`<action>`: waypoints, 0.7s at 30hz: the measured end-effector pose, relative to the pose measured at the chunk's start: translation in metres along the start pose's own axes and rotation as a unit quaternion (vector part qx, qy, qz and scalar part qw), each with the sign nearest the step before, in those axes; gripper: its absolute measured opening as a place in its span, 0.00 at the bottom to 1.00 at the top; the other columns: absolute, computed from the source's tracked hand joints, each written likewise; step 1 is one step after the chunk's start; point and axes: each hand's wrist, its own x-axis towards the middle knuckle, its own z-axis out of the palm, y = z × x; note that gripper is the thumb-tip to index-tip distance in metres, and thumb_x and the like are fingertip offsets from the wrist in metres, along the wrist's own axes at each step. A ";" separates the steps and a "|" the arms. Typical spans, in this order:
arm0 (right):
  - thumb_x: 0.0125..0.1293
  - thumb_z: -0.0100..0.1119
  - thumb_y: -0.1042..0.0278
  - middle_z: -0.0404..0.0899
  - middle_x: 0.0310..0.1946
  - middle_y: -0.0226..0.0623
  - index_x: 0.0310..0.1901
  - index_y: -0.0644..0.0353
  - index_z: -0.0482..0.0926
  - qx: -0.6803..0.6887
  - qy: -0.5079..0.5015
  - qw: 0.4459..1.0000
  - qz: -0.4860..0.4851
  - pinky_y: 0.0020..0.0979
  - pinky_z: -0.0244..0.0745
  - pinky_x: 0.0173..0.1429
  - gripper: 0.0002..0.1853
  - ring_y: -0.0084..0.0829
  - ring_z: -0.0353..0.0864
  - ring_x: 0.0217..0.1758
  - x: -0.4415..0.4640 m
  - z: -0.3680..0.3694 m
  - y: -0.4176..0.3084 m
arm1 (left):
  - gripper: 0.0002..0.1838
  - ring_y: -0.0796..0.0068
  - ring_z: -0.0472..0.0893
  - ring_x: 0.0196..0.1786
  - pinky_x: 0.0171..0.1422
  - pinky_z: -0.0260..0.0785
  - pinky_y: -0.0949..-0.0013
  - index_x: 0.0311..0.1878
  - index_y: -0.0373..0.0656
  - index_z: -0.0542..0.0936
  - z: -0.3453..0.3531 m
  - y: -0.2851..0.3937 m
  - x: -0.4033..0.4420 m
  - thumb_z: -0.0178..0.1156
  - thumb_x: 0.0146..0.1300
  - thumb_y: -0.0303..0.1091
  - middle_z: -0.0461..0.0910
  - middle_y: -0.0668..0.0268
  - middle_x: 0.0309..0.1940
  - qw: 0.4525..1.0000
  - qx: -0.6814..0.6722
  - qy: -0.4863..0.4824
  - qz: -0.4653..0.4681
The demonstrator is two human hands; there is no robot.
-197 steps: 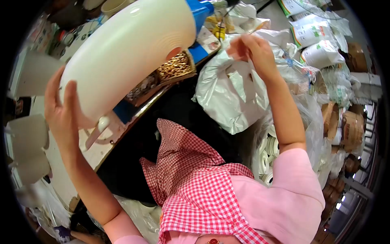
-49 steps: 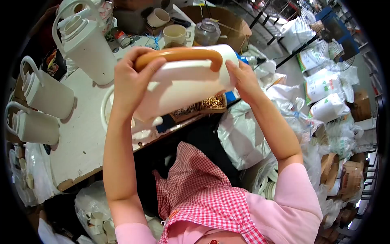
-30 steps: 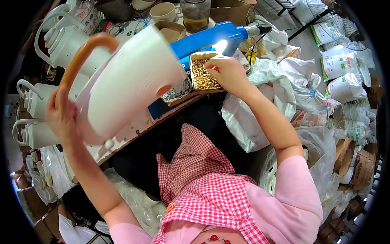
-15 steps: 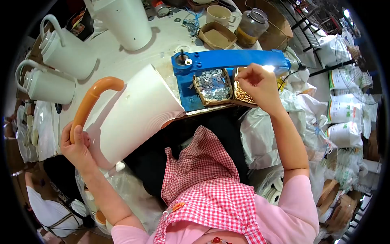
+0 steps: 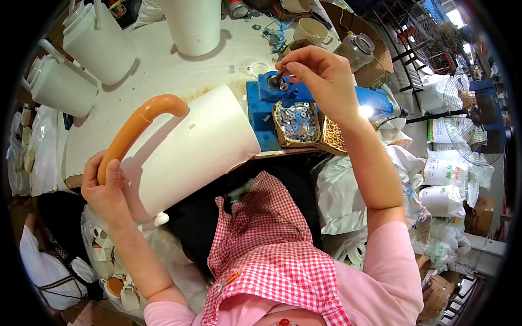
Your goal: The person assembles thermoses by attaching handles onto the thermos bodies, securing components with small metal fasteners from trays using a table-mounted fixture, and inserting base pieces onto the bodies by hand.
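Note:
My left hand (image 5: 106,190) is wrapped round the lower end of an orange handle (image 5: 138,122). That handle is on a large white plastic jug body (image 5: 201,152), lying tilted over the table's front edge. My right hand (image 5: 321,73) is pinched at the metal post (image 5: 278,80) on the end of a blue bench machine (image 5: 375,102). Whatever is between its fingertips is too small to name. Below the machine's arm sit a box of silver washers (image 5: 297,120) and a box of small brass-coloured pieces, perhaps rivets (image 5: 333,133).
White lidded jugs (image 5: 100,46) stand at the left of the table, and another white jug body (image 5: 193,27) is at the back. A cup (image 5: 311,31) and glass jar (image 5: 356,50) stand behind the machine. A fan (image 5: 466,114) is at right; another person (image 5: 49,266) shows at lower left.
My right hand has moved left from above the box of brass-coloured pieces to the machine's post. My left hand keeps hold of the handle. The camera view has shifted a little.

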 end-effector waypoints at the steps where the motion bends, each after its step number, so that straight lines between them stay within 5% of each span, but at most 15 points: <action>1: 0.68 0.61 0.76 0.88 0.36 0.36 0.43 0.70 0.84 -0.006 -0.004 1.000 0.001 0.24 0.79 0.48 0.07 0.20 0.84 0.39 0.001 -0.001 -0.002 | 0.18 0.89 0.66 0.23 0.27 0.55 0.83 0.46 0.36 0.82 -0.001 -0.001 0.000 0.75 0.62 0.40 0.74 0.76 0.24 1.000 -0.001 0.000 -0.003; 13: 0.64 0.62 0.73 0.86 0.31 0.36 0.42 0.68 0.84 -0.131 -0.044 0.990 -0.017 0.25 0.78 0.45 0.09 0.22 0.84 0.36 0.007 -0.003 -0.005 | 0.18 0.89 0.67 0.25 0.30 0.56 0.83 0.46 0.35 0.83 0.001 -0.003 -0.002 0.75 0.61 0.39 0.75 0.76 0.27 0.999 0.038 -0.018 0.029; 17: 0.65 0.66 0.74 0.85 0.31 0.32 0.39 0.67 0.84 -0.049 0.105 0.992 -0.048 0.21 0.77 0.41 0.05 0.18 0.82 0.34 -0.027 -0.003 -0.001 | 0.17 0.88 0.64 0.23 0.27 0.52 0.81 0.49 0.34 0.82 -0.005 -0.008 -0.005 0.71 0.66 0.38 0.70 0.76 0.22 0.998 0.054 -0.014 0.029; 20: 0.65 0.65 0.75 0.84 0.29 0.31 0.39 0.65 0.84 -0.048 0.011 0.987 0.153 0.21 0.76 0.36 0.04 0.16 0.80 0.30 -0.066 -0.008 0.020 | 0.17 0.88 0.64 0.23 0.26 0.51 0.81 0.49 0.34 0.82 -0.003 -0.008 0.000 0.70 0.67 0.38 0.70 0.75 0.22 0.998 0.040 0.008 0.041; 21: 0.63 0.66 0.74 0.84 0.28 0.31 0.37 0.62 0.84 -0.158 0.049 0.984 0.067 0.24 0.77 0.34 0.02 0.20 0.82 0.28 -0.073 -0.004 0.027 | 0.16 0.87 0.64 0.22 0.26 0.51 0.81 0.49 0.34 0.82 -0.004 -0.007 -0.002 0.69 0.67 0.38 0.70 0.75 0.21 0.998 0.038 0.007 0.041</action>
